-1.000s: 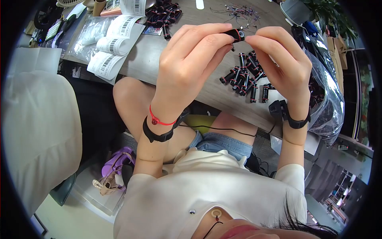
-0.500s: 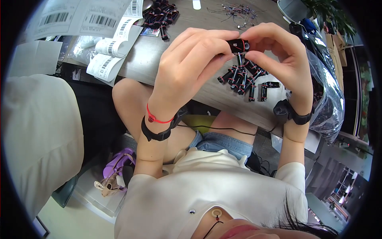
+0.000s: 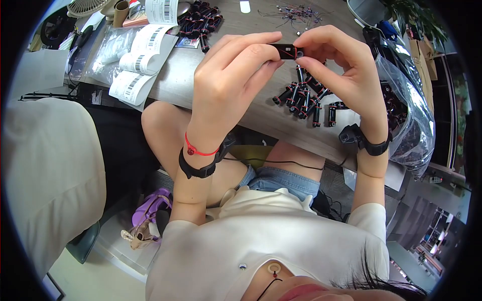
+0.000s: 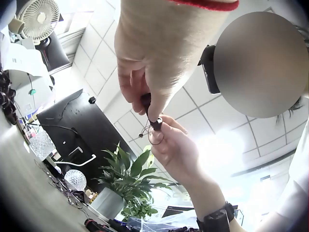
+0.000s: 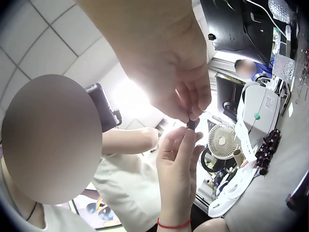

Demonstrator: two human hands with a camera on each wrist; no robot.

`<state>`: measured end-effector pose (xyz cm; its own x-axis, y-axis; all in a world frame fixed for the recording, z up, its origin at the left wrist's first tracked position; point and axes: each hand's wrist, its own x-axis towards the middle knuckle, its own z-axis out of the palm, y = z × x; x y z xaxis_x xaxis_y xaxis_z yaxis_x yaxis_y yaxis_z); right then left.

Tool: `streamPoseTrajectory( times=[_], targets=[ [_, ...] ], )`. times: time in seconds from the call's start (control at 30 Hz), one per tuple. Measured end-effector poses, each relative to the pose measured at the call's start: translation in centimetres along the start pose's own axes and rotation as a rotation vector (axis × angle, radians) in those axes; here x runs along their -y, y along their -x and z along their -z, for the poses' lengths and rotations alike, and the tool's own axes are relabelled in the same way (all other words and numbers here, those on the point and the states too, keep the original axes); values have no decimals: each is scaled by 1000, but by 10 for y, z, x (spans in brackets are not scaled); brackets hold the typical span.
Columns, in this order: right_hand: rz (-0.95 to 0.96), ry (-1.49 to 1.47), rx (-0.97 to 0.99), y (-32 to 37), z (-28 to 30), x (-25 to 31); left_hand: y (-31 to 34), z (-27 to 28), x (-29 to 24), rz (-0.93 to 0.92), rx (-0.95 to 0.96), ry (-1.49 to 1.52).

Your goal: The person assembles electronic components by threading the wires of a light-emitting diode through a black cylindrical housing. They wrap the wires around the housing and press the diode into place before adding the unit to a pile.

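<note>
My left hand (image 3: 226,75) pinches one end of a small black tube-shaped part (image 3: 287,51), held up over the table. A red thread or wire crosses its side, beside a small white mark. At the other end, the thumb and forefinger of my right hand (image 3: 346,65) pinch the rim around a pale round tip. In the left wrist view a thin looped wire (image 4: 155,141) with a tiny plug dangles beside the part. Fingers cover much of the part (image 5: 191,124) in the right wrist view. Below lies a pile of similar black parts (image 3: 301,98) with red rings.
Another heap of black parts (image 3: 200,20) lies at the back left, by strips of barcode labels (image 3: 145,47). Thin loose wires (image 3: 296,15) are scattered at the back. A clear plastic bag (image 3: 414,120) of black parts stands at the right edge.
Both hands have shifted slightly left with the black part, which has turned to show its marked side. My right thumb and forefinger have spread wider around its end. A label sheet at upper left passed by.
</note>
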<state>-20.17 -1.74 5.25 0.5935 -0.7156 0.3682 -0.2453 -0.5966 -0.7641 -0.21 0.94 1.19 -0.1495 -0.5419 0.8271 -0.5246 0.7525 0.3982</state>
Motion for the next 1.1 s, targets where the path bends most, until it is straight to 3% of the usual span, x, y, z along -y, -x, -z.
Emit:
streamPoseTrajectory(
  times=[0.13, 0.23, 0.27, 0.37, 0.47, 0.7, 0.87, 0.97, 1.1],
  targets=[
    [21, 81, 1, -1, -2, 1, -1, 0, 0, 18, 45, -48],
    [29, 144, 3, 0, -4, 2, -1, 2, -4, 306, 133, 268],
    [29, 170, 3, 0, -5, 3, 0, 1, -5, 307, 132, 267],
    [7, 189, -11, 0, -8, 7, 5, -2, -4, 558, 132, 573],
    [-37, 178, -40, -1, -9, 9, 6, -4, -2, 512, 115, 518],
    [152, 288, -103, -5, -8, 0, 4, 1, -5, 493, 133, 399],
    [78, 195, -135, -3, -21, -2, 5, -2, -6, 365, 98, 248],
    [-127, -116, -215, 0, -29, -9, 6, -1, -6, 339, 93, 218],
    [-200, -430, -156, -4, -36, -12, 5, -1, -8, 387, 85, 261]
  ],
)
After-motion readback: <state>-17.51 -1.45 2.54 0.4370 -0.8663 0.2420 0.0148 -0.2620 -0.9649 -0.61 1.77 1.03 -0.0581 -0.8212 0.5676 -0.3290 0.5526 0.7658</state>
